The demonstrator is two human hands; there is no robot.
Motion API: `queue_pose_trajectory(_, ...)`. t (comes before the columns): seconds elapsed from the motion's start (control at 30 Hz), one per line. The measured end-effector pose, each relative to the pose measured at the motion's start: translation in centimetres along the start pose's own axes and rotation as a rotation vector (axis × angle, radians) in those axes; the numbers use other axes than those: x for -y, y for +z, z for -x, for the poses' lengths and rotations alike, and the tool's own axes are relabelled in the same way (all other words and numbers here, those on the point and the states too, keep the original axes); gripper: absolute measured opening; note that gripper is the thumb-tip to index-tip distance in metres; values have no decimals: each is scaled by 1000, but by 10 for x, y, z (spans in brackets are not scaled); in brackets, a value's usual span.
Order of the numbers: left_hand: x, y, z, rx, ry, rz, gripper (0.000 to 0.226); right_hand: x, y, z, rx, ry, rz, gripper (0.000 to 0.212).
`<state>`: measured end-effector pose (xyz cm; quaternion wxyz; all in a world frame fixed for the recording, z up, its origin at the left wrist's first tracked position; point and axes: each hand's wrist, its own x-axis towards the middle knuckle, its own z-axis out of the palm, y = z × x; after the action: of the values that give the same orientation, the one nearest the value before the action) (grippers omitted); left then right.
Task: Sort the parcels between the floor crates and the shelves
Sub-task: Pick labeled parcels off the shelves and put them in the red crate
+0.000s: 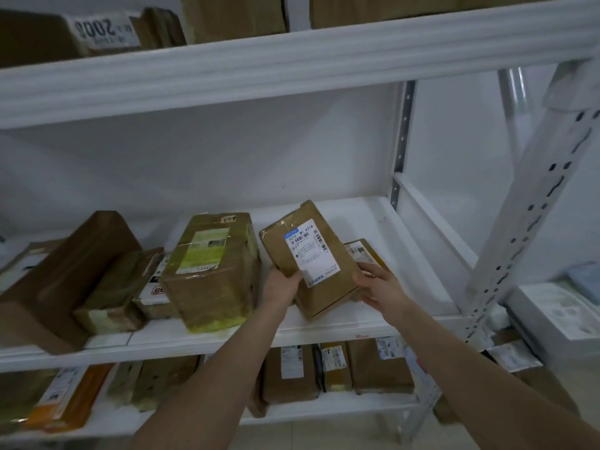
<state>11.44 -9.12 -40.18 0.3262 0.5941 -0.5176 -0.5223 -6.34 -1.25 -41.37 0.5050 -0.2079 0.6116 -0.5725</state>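
Observation:
A flat brown cardboard parcel (328, 287) with a white shipping label is held tilted over the middle shelf (324, 332) of a white rack. My left hand (281, 287) grips its lower left edge. My right hand (381, 287) grips its lower right corner. Behind the held parcel, a smaller labelled parcel (365, 250) lies on the shelf, partly hidden. To the left stands a tall box wrapped in yellow-green tape (211, 271).
More brown parcels (74, 271) fill the left of the middle shelf. Parcels stand in a row on the lower shelf (337, 368) and on the top shelf (233, 17). A slotted white upright (519, 222) rises at right, with white foam packaging (558, 313) beyond it.

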Motion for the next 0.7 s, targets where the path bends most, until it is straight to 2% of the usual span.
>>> queue_pose_trajectory(0.1,-4,-8,-4,26,-1,118,63,0,0,3,83,12,28,36)
queue_pose_trajectory(0.2,-4,-13,-7,14,54,138,70,-4,8,4,85,-2,148,37)
queue_pose_trajectory(0.3,-2,-14,-12,-67,111,-90,61,-10,20,4,-70,-185,737,33)
queue_pose_trajectory(0.37,2,-14,-16,-89,89,-262,57,-15,25,6,-156,-245,953,31)
queue_pose_trajectory(0.5,11,-7,-25,-39,2,-351,45,-25,22,4,-230,-262,1096,33)
queue_pose_trajectory(0.63,9,5,-31,15,29,-404,34,-24,2,-1,-432,-250,933,43)
queue_pose_trajectory(0.7,6,8,-38,6,60,-516,44,-19,-11,-7,-518,-255,896,42)
